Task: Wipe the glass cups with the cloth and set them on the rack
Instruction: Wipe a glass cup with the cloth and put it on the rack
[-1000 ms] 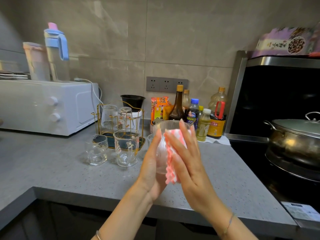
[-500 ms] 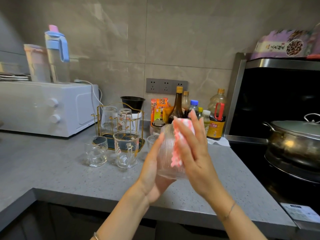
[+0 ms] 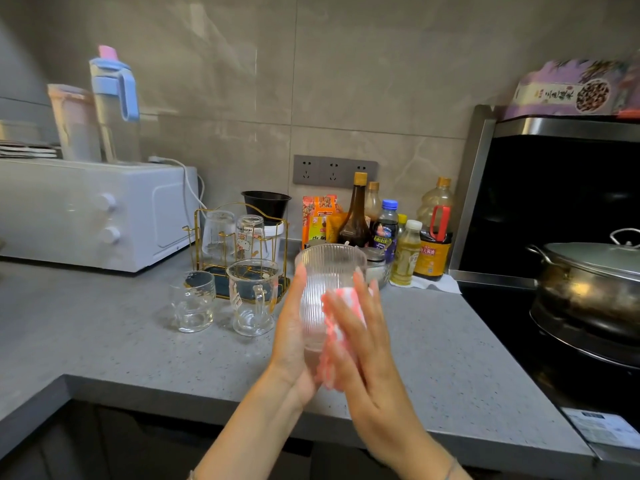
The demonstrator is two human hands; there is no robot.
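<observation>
Finding: you are holding the ribbed glass cup (image 3: 329, 289) upright at centre frame, clear of the countertop (image 3: 138, 348). It is sandwiched between both hands. Your left hand (image 3: 294, 341) is bracing its left wall and base, fingers lying nearly straight. Your right hand (image 3: 360, 344) is pressing the pink cloth (image 3: 341, 306) flat against its right wall. Neither hand is visibly wrapping the cup, and the thumbs are hidden.

Risk: the cup is likely depending on palm pressure alone. If the cloth is sliding on smooth glass, the cup could be squeezing out and dropping onto hard stone. When you are reaching for the gold rack (image 3: 239, 251), left of centre, you are risking a knock against the small glass (image 3: 192, 301) and handled mug (image 3: 254, 296) standing just before it.

Surroundings: the countertop is grey and speckled, turning a corner at lower left. Two inverted glasses are occupying the rack. Bottles (image 3: 381, 233) are crowding the tiled back wall, and a lidded pot (image 3: 588, 278) is sitting on the hob at right.
</observation>
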